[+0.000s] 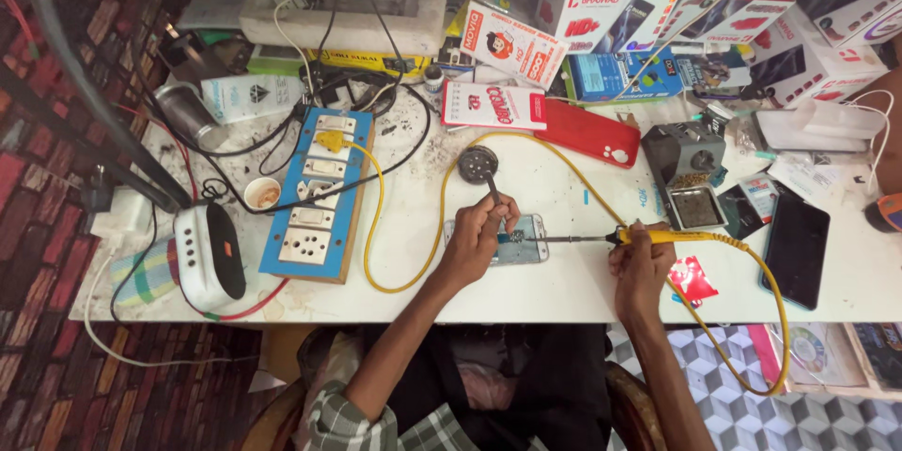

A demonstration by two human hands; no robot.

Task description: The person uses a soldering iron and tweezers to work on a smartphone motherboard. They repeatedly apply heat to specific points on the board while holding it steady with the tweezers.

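hands [479, 230] on phone [519, 240], soldering iron [601, 239]

Phone board [528, 237] under left hand [477, 235]; iron's tip

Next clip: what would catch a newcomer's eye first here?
At the bench's middle, the right hand holds a yellow soldering iron, tip on an opened phone under the left hand. Its yellow cord loops to a blue socket board at left.

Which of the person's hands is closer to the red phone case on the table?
Left. The left hand is just below and left of the red phone case. The right hand sits farther down, holding the yellow soldering iron.
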